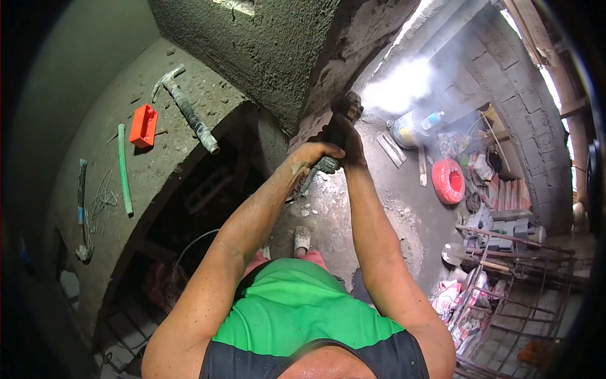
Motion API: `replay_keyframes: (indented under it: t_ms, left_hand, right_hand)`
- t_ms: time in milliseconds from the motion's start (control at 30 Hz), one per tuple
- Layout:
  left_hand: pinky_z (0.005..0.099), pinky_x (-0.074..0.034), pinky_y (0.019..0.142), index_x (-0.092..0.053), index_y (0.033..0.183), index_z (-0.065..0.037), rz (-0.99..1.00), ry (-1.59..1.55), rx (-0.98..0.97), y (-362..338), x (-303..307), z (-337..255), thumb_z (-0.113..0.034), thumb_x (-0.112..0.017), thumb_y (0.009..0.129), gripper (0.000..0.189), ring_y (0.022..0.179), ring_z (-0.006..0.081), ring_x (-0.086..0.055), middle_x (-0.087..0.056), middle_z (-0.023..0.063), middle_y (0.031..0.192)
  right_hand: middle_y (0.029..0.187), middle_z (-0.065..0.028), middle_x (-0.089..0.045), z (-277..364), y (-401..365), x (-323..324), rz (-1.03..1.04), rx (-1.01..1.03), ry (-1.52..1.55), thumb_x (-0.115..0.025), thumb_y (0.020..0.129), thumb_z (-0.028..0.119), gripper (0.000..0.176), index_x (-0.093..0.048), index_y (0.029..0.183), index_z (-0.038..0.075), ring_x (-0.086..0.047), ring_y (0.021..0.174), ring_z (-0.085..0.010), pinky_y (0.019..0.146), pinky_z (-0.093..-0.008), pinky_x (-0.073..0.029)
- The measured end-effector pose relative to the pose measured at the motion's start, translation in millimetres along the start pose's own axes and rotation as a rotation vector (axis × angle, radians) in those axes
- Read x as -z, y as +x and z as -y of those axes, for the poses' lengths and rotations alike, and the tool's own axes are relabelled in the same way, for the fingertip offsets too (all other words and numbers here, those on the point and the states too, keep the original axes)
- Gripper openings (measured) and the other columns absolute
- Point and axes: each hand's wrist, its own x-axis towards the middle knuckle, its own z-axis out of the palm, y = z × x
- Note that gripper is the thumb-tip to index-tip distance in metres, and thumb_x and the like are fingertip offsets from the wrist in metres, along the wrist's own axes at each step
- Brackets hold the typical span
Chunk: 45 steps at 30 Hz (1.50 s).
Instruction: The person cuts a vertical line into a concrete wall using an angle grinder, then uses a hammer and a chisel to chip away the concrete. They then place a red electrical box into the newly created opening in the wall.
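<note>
Power tool pressed against concrete wall at edge; dust cloud thrown. Left hand clamped low on tool, right hand wrapped round body. Advised: firm two-handed hold, light pressure, face kept clear.

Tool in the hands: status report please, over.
Left hand and right hand both shut on tool. Tool head up against wall. Dust billowing beside it; nothing else in the way.

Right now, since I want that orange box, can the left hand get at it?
Probably not yet: the left hand grips the power tool, though the orange box lies unobstructed on the slab.
</note>
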Motion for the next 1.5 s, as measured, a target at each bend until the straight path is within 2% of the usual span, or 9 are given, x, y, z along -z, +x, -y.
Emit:
replay_keyframes:
  t_ms: [300, 400, 600, 667, 767, 967, 1167, 1367, 1500]
  left_hand:
    - [0.0286, -0.054, 0.066, -0.071, 0.093, 0.002, -0.019, -0.010, 0.002, -1.1, 3.6, -1.1, -0.005, -0.078, 0.073, 0.022, 0.070, 0.0177, -0.068, -0.071, 0.0089, 0.082]
    - [0.0281, -0.054, 0.062, -0.071, 0.091, 0.001, -0.046, -0.007, -0.064, 0.0, 2.1, 0.0, -0.006, -0.078, 0.074, 0.020, 0.065, 0.0178, -0.067, -0.071, 0.0095, 0.081]
    - [0.0288, -0.052, 0.055, -0.073, 0.091, 0.001, -0.007, -0.039, 0.025, -8.7, 1.8, -8.7, -0.008, -0.075, 0.076, 0.018, 0.062, 0.0173, -0.066, -0.070, 0.0105, 0.079]
    - [0.0292, -0.052, 0.053, -0.073, 0.091, 0.000, -0.019, -0.056, -0.008, -3.6, 4.4, -3.5, -0.009, -0.075, 0.077, 0.017, 0.061, 0.0173, -0.065, -0.070, 0.0107, 0.079]
    - [0.0288, -0.052, 0.056, -0.073, 0.092, 0.000, -0.006, -0.030, 0.025, -7.2, 4.3, -7.1, -0.010, -0.075, 0.078, 0.017, 0.062, 0.0168, -0.065, -0.070, 0.0099, 0.079]
    - [0.0277, -0.052, 0.066, -0.073, 0.090, -0.001, -0.016, -0.026, 0.020, -3.5, 4.1, -3.0, -0.011, -0.076, 0.077, 0.016, 0.066, 0.0151, -0.065, -0.070, 0.0065, 0.080]
    - [0.0277, -0.053, 0.060, -0.070, 0.091, 0.000, 0.033, -0.004, 0.016, -22.9, -14.0, 13.7, -0.013, -0.077, 0.075, 0.022, 0.064, 0.0159, -0.065, -0.070, 0.0085, 0.082]
    - [0.0287, -0.054, 0.060, -0.067, 0.093, 0.001, 0.027, 0.045, -0.046, -25.3, -24.0, 21.0, -0.011, -0.078, 0.071, 0.027, 0.065, 0.0171, -0.066, -0.068, 0.0089, 0.078]
    - [0.0284, -0.054, 0.059, -0.065, 0.095, 0.001, 0.010, 0.009, -0.042, -31.2, -20.8, 20.5, -0.009, -0.077, 0.071, 0.030, 0.063, 0.0169, -0.065, -0.067, 0.0081, 0.079]
  right_hand:
    - [0.094, -0.0092, -0.067, 0.4, -3.4, -10.6, 0.056, 0.006, -0.003, -0.060, 0.096, 0.027, 0.029, -0.061, 0.110, 0.002, -0.067, 0.082, -0.0248, 0.074, -0.0381, -0.056]
    - [0.092, -0.0092, -0.066, 2.9, -7.5, -20.4, 0.060, 0.011, 0.009, -0.062, 0.095, 0.027, 0.027, -0.061, 0.109, 0.003, -0.067, 0.081, -0.0254, 0.073, -0.0386, -0.056]
    - [0.087, -0.0092, -0.065, -3.8, 8.9, -5.2, 0.054, 0.011, 0.002, -0.065, 0.093, 0.025, 0.023, -0.062, 0.104, 0.005, -0.065, 0.077, -0.0241, 0.071, -0.0384, -0.055]
    - [0.079, -0.0099, -0.064, -4.4, 11.5, -4.8, 0.067, 0.021, 0.002, -0.067, 0.091, 0.030, 0.024, -0.058, 0.098, 0.008, -0.065, 0.069, -0.0258, 0.068, -0.0412, -0.057]
    - [0.083, -0.0088, -0.064, -2.0, 8.9, -7.1, 0.091, 0.004, 0.013, -0.065, 0.092, 0.024, 0.022, -0.061, 0.101, 0.005, -0.065, 0.074, -0.0241, 0.069, -0.0383, -0.055]
    - [0.083, -0.0099, -0.065, -3.9, 11.8, -2.3, 0.057, 0.008, 0.016, -0.066, 0.092, 0.024, 0.023, -0.062, 0.101, 0.004, -0.066, 0.070, -0.0247, 0.066, -0.0379, -0.056]
    - [0.083, -0.0137, -0.066, -7.1, -27.7, 2.7, -0.151, 0.040, -0.033, -0.067, 0.090, 0.023, 0.027, -0.062, 0.103, 0.001, -0.066, 0.068, -0.0268, 0.064, -0.0387, -0.057]
    - [0.082, -0.0139, -0.066, -9.0, -35.6, 14.9, -0.059, 0.059, 0.006, -0.073, 0.085, 0.022, 0.032, -0.061, 0.104, -0.001, -0.066, 0.066, -0.0266, 0.063, -0.0382, -0.057]
    - [0.083, -0.0135, -0.067, -8.0, -44.6, -3.5, -0.107, 0.055, -0.054, -0.074, 0.084, 0.023, 0.033, -0.062, 0.103, 0.000, -0.067, 0.067, -0.0263, 0.063, -0.0375, -0.057]
